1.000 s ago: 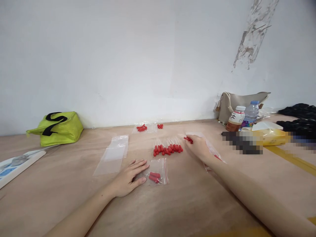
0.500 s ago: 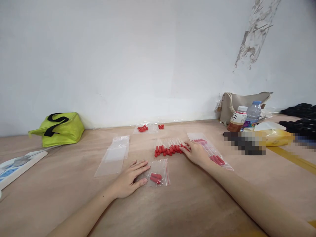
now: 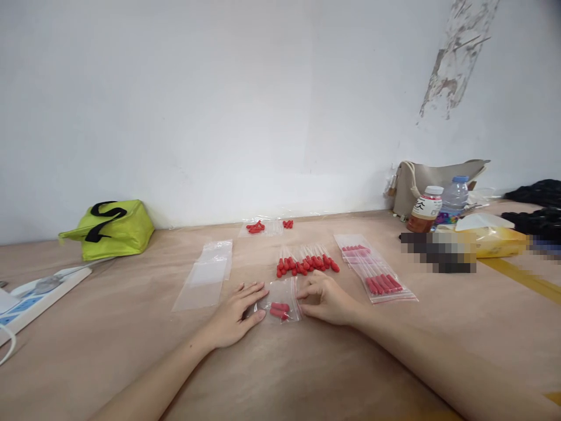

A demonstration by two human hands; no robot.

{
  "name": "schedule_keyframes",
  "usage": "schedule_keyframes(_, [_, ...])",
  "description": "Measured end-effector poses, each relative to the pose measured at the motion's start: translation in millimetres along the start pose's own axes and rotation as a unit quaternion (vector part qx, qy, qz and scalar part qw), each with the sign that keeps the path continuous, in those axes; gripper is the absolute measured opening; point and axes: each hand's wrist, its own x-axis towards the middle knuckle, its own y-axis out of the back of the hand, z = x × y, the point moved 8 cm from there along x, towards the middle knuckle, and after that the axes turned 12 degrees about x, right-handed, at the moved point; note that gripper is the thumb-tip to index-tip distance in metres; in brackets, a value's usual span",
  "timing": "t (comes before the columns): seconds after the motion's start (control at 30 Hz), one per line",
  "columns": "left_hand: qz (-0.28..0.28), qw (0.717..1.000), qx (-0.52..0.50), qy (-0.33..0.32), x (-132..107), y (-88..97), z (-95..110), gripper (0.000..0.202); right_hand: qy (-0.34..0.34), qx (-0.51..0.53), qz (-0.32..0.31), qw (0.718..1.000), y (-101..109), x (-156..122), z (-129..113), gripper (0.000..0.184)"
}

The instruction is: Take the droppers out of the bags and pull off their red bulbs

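Observation:
A clear zip bag (image 3: 267, 290) lies flat in front of me, with two red, bullet-shaped pieces (image 3: 279, 310) in it. My left hand (image 3: 236, 311) rests palm down on the bag's left side, fingers stretched. Curled at the bag's red-lined right edge is my right hand (image 3: 328, 299), thumb and fingers closed on that edge. Just beyond both hands, several red-ended pieces with thin pale stems (image 3: 307, 264) lie in a row. To the right, filled zip bags (image 3: 367, 266) hold similar red pieces side by side.
Flat clear bags (image 3: 205, 275) lie at the left. More red pieces (image 3: 255, 227) sit by the wall. A yellow-green pouch (image 3: 118, 229) and power strip (image 3: 44, 295) stand left. Bottles (image 3: 426, 209), a grey bag (image 3: 405, 193) and a yellow tissue pack (image 3: 495, 241) are at the right.
My right hand has moved from the row of red pieces down and left to the bag's right edge. My left hand stays on the bag. The view has shifted slightly.

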Motion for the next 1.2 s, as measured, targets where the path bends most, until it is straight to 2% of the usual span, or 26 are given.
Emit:
schedule_keyframes(0.23, [0.065,0.996,-0.021,0.058,6.8,-0.8,-4.0,0.041,0.005,0.021,-0.033,0.999,-20.1,10.6,-4.8,0.021])
schedule_keyframes(0.37, [0.073,0.996,-0.025,0.041,6.6,0.0,0.9,0.043,-0.031,0.016,-0.011,0.999,-29.3,10.3,-1.2,0.018])
schedule_keyframes(0.53, [0.027,0.999,-0.026,-0.003,1.0,3.0,7.5,0.051,-0.05,0.024,0.017,0.998,-22.0,6.8,-3.5,0.006])
schedule_keyframes(0.7, [-0.024,0.998,0.0,-0.056,-4.0,2.9,12.3,0.051,-0.113,0.107,-0.043,0.987,-16.7,-0.4,11.1,0.013])
schedule_keyframes(0.83, [-0.035,0.998,0.023,-0.052,-4.7,1.1,11.2,0.049,-0.148,0.244,-0.057,0.957,-17.2,-4.6,26.3,0.02])
schedule_keyframes(0.93, [-0.034,0.998,0.023,-0.052,-4.4,0.4,11.7,0.049,-0.212,0.4,-0.041,0.891,-21.1,-7.1,39.3,0.033])
schedule_keyframes(1.0, [-0.031,0.998,0.024,-0.051,-4.5,0.2,11.5,0.05,-0.247,0.465,-0.016,0.85,-20.6,-8.5,46.1,0.038])
schedule_keyframes(1.07, [-0.03,0.998,0.03,-0.048,-5.4,-0.2,9.8,0.05,-0.265,0.481,0.008,0.835,-14.5,-9.5,51.9,0.037])
schedule_keyframes(1.2, [-0.025,0.997,0.053,-0.044,-10.5,3.0,5.0,0.048,-0.288,0.468,0.017,0.836,11.9,-12.8,62.8,0.033])
